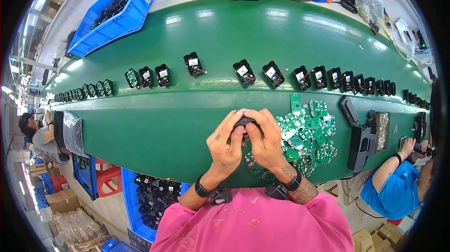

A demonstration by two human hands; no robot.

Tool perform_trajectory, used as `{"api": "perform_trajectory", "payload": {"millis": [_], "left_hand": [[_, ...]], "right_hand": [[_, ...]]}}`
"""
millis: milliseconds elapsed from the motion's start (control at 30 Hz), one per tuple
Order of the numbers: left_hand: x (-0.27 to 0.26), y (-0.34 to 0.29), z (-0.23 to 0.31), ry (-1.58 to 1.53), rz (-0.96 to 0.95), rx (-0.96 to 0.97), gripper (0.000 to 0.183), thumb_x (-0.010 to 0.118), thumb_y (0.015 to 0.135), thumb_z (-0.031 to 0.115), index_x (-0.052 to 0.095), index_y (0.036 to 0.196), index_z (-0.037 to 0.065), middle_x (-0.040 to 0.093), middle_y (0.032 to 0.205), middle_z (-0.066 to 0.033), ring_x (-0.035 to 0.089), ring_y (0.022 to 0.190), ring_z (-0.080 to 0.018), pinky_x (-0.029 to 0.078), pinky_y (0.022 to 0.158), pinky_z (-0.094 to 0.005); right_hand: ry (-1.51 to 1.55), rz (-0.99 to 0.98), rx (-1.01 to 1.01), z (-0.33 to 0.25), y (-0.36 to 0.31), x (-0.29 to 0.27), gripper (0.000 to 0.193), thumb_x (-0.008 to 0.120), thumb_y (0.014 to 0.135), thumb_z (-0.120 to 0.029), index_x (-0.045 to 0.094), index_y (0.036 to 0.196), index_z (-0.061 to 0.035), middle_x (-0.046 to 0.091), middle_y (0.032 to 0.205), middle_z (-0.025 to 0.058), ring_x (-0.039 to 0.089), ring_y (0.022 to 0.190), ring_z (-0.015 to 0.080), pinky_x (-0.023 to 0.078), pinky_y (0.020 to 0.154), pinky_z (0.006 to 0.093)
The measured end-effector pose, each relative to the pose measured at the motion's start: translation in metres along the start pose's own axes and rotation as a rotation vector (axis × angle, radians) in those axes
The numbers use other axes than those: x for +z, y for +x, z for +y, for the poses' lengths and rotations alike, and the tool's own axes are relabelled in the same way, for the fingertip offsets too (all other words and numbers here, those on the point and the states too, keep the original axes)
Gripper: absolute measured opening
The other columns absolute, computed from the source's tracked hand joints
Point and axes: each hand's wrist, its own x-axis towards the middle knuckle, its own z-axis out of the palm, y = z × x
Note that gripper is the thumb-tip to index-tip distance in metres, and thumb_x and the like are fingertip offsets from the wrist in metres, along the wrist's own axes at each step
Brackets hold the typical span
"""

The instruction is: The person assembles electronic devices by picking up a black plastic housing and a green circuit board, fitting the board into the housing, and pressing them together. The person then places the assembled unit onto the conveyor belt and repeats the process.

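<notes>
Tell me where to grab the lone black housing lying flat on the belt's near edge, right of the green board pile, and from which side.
Take the black housing across its narrow width, by the two long sides, coming from above. It lies flat and elongated with bare green belt around it; the board pile sits to its left, so approach from the right is probably freer.

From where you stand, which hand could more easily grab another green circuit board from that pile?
Probably the right hand: the pile of green circuit boards lies just beside it, while the left hand sits farther off. Both grip a small black housing.

White square labels (243,70) on black housings along the belt.
</notes>
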Motion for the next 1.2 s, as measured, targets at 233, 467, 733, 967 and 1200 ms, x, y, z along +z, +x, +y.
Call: {"api": "perform_trajectory", "payload": {"millis": [233, 467, 733, 967, 1200], "left_hand": [[-0.050, 0.011, -0.024, -0.147, 0.016, -0.429, 0.030, 0.058, 0.098, 0.009, 0.063, 0.126, 0.002, 0.068, 0.111, -0.0118, 0.067, 0.068, -0.0137, 0.055, 0.051, -0.0236], [-0.246, 0.105, -0.137, 0.385, 0.446, -0.325, 0.028, 0.054, 0.101, 0.021, 0.065, 0.124, 0.009, 0.065, 0.090, -0.0057, 0.059, 0.050, -0.0101, 0.042, 0.039, -0.0210], [-0.293, 0.167, -0.230, 0.667, 0.413, -0.480, 0.033, 0.055, 0.097, 0.018, 0.064, 0.123, 0.001, 0.071, 0.087, -0.0165, 0.071, 0.064, -0.0261, 0.056, 0.060, -0.0375], [-0.301, 0.156, -0.196, 1.158, 0.110, 0.109, 0.066, 0.069, 0.083, 0.014, 0.047, 0.144, 0.010, 0.058, 0.135, -0.0187, 0.065, 0.104, -0.0400, 0.053, 0.089, -0.0456], [-0.253, 0.169, -0.167, 0.901, -0.513, 0.038, 0.086, 0.078, 0.071, 0.010, 0.041, 0.148, 0.013, 0.048, 0.147, -0.0168, 0.051, 0.130, -0.0356, 0.043, 0.107, -0.0415]], "right_hand": [[0.006, -0.128, 0.237, -0.005, -0.002, 0.001, 0.036, 0.061, 0.090, -0.001, 0.061, 0.126, -0.0019, 0.062, 0.103, 0.0104, 0.061, 0.079, 0.0149, 0.052, 0.071, 0.0261], [-0.075, -0.141, 0.281, 0.011, -0.012, -0.023, 0.024, 0.063, 0.090, -0.004, 0.066, 0.113, 0.0018, 0.064, 0.092, 0.0084, 0.062, 0.077, 0.0146, 0.051, 0.069, 0.0276], [-0.068, -0.270, 0.260, 0.006, -0.011, -0.009, 0.019, 0.064, 0.089, -0.002, 0.067, 0.107, 0.0028, 0.065, 0.090, 0.0098, 0.064, 0.075, 0.0172, 0.051, 0.068, 0.0279], [-0.133, -0.262, 0.286, 0.010, -0.015, -0.023, 0.018, 0.064, 0.089, -0.002, 0.067, 0.106, 0.0026, 0.064, 0.088, 0.0097, 0.063, 0.073, 0.0176, 0.050, 0.067, 0.0282], [-0.156, -0.283, 0.086, 0.011, -0.009, -0.017, 0.017, 0.064, 0.089, -0.001, 0.067, 0.105, 0.0028, 0.064, 0.087, 0.0106, 0.063, 0.073, 0.0192, 0.050, 0.066, 0.0296]]}}
